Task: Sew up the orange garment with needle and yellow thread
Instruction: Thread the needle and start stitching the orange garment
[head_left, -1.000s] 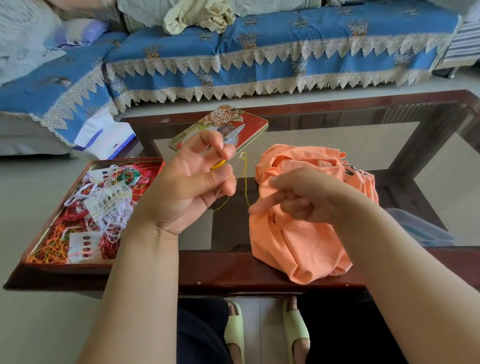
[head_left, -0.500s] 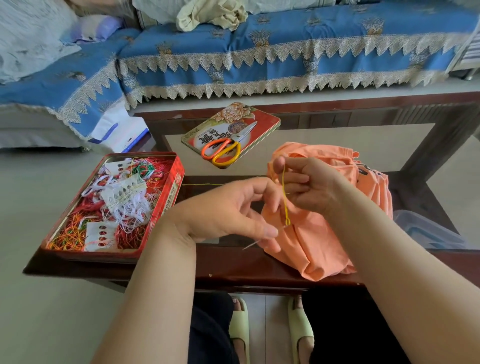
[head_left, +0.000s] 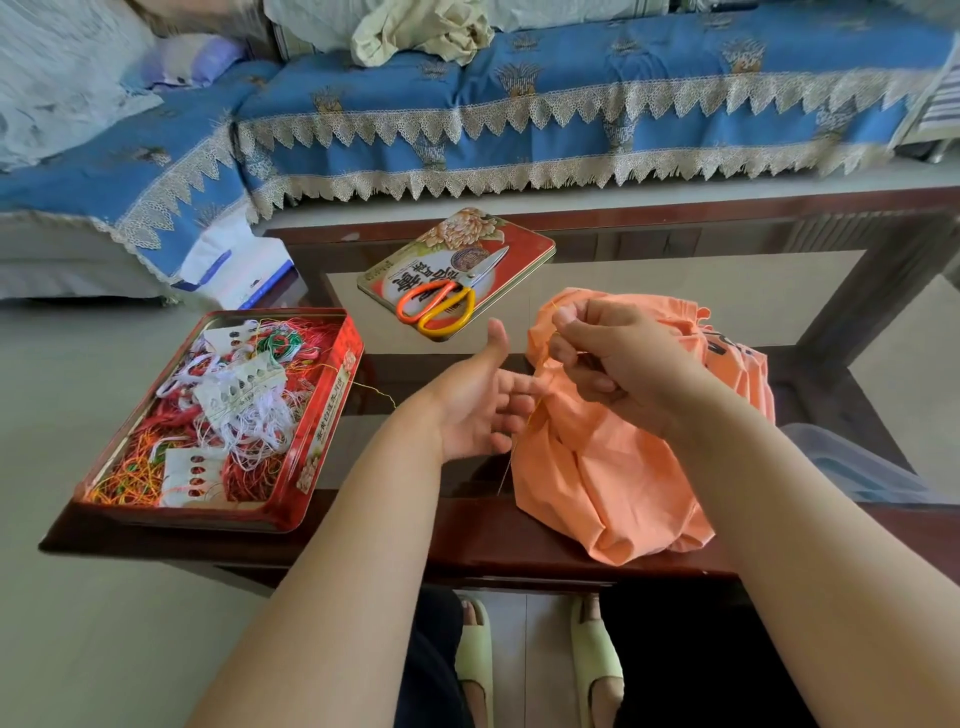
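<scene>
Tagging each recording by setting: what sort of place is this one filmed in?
Most likely a home living room. A sofa under a blue lace-trimmed cover sits behind a dark wooden coffee table, which holds a red tin of tangled threads and household scissors.

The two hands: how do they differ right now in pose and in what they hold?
The left hand is open, palm up, fingers spread and holding nothing; the right hand has fingers curled, pinching the yellow thread. The left hand lies beside the orange garment, fingertips at its edge; the right hand sits over the garment. Both hover above the table.
</scene>
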